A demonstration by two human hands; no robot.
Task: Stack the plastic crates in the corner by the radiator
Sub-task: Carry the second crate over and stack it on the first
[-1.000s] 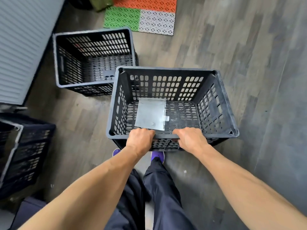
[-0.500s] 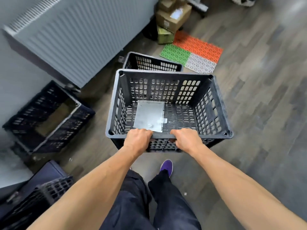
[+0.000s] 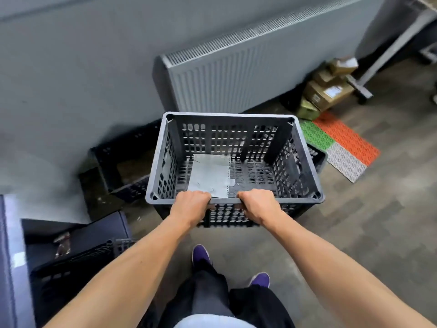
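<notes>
A: Where is the crate (image 3: pixel 236 147)?

B: Up off the floor, held out in front of the person, with the radiator (image 3: pixel 220 74) behind its far side. The left hand (image 3: pixel 192 204) and the right hand (image 3: pixel 256 204) both have their fingers curled tight over the near rim, side by side with a gap between them.

A: Anything inside it?

B: A pale grey sheet (image 3: pixel 210 176) lies flat on the bottom, towards the left and near side.

A: And the other crates?

B: One dark crate (image 3: pixel 123 166) stands on the floor against the wall, just left of the held one and left of the radiator. Another crate (image 3: pixel 316 157) peeks out behind the right side, beside a green, orange and white mat (image 3: pixel 340 145). A third crate (image 3: pixel 78 261) sits near the left forearm

A: What else?

B: Cardboard boxes (image 3: pixel 328 91) are piled past the radiator's right end, and purple shoes (image 3: pixel 201 255) show below the crate
</notes>
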